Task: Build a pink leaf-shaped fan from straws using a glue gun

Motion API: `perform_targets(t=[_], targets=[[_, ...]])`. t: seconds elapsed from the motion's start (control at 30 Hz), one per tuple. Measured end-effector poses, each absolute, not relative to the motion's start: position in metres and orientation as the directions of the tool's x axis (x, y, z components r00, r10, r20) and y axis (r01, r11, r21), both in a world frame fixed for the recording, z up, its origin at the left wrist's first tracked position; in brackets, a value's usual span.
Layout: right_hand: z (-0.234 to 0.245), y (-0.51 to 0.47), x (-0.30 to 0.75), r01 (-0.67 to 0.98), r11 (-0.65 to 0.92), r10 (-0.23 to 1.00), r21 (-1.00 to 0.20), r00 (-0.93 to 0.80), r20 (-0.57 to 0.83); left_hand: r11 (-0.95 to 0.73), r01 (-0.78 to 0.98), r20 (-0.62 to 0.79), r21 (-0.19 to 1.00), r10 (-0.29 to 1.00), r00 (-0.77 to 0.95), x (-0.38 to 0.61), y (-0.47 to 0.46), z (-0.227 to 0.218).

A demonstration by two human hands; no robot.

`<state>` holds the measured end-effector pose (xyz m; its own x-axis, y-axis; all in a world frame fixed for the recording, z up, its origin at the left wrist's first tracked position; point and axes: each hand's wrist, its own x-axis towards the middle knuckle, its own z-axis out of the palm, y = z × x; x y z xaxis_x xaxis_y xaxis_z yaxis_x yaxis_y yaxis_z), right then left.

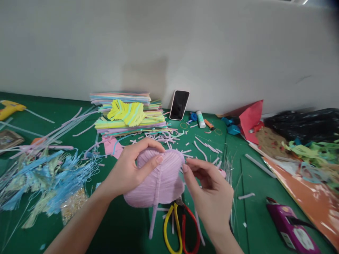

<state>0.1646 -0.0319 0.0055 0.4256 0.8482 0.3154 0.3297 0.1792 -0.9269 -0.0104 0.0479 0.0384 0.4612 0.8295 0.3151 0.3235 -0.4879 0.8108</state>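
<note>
My left hand (129, 169) grips a pink ribbed leaf-shaped piece (161, 181) made of straws, thumb across its front and fingers behind its top edge. A pink stem hangs down from the leaf. My right hand (212, 194) is at the leaf's right edge, thumb and forefinger pinched together on its rim. Below the leaf lie scissors (182, 225) with one yellow and one red handle loop, on the green table (127, 229).
A stack of coloured straws (129, 116) and a leaning phone (179, 104) stand by the wall. Blue and green straw leaves (45, 180) lie left, with a yellow glue gun (9, 108) at far left. A purple device (291, 229), orange sheet and paper scraps lie right.
</note>
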Motion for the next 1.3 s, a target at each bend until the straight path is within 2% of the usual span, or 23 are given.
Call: perform_targets(t=[0.77, 0.93, 1.3], targets=[[-0.001, -0.027, 0.159, 0.304, 0.173, 0.839, -0.937, 0.453, 0.302, -0.429, 0.331, 0.258, 0.841, 0.854, 0.451, -0.011, 0.049, 0.039], [-0.011, -0.030, 0.161, 0.348, 0.228, 0.830, -0.909, 0.420, 0.368, -0.423, 0.314, 0.260, 0.850, 0.855, 0.448, -0.012, 0.050, 0.036], [-0.020, -0.037, 0.160, 0.456, 0.197, 0.848, -0.868, 0.365, 0.384, -0.417, 0.338, 0.263, 0.844, 0.870, 0.418, -0.011, 0.054, 0.030]])
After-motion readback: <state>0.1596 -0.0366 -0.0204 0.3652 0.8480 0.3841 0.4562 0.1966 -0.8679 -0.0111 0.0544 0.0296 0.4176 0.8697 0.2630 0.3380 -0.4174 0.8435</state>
